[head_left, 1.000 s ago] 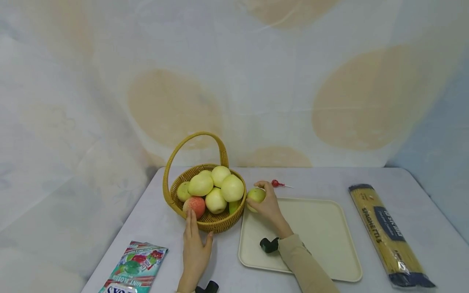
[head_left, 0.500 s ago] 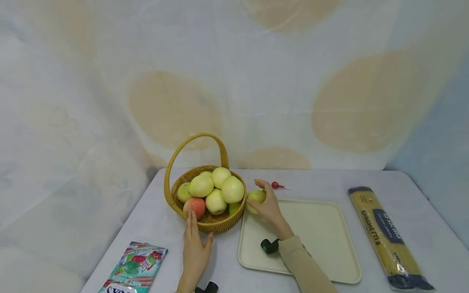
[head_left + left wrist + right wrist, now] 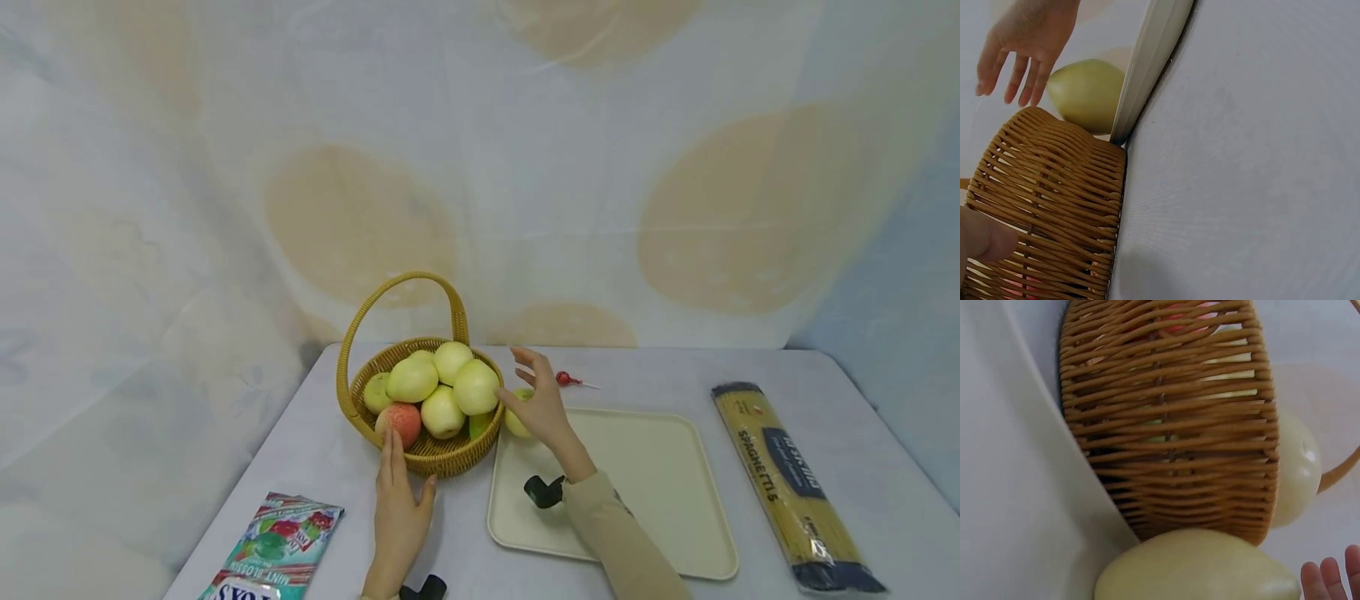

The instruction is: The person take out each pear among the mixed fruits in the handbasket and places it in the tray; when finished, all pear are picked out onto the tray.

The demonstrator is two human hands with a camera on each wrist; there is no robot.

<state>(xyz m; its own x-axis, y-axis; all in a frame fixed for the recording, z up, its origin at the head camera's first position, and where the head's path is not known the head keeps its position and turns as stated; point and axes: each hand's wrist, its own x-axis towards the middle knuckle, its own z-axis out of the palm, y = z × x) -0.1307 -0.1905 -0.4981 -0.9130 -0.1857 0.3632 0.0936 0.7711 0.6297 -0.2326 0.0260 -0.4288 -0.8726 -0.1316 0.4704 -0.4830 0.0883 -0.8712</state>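
A brown wicker basket [image 3: 446, 463] with a tall handle holds several pale green fruits and a red peach [image 3: 401, 423]. My left hand [image 3: 400, 508] lies with straight fingers at the basket's near rim, fingertips right by the peach. In the left wrist view its thumb [image 3: 988, 239] is against the woven side. My right hand [image 3: 543, 408], fingers spread and holding nothing, hovers beside a large pale green apple [image 3: 477, 386] at the basket's right rim. Below that hand, a yellow-green fruit [image 3: 1191, 569] with a tapered end rests at the corner of a cream tray [image 3: 630, 475], close to the basket.
Behind the tray lies a red lollipop [image 3: 567, 378]. A long pack of spaghetti [image 3: 795, 483] is at the right side of the table. Front left is a teal candy bag [image 3: 277, 546]. A patterned cloth [image 3: 480, 167] hangs behind the table.
My right hand has let go of the yellow-green fruit and lifted up and slightly left toward the basket. The fruit stays at the tray's corner. My left hand has not moved.
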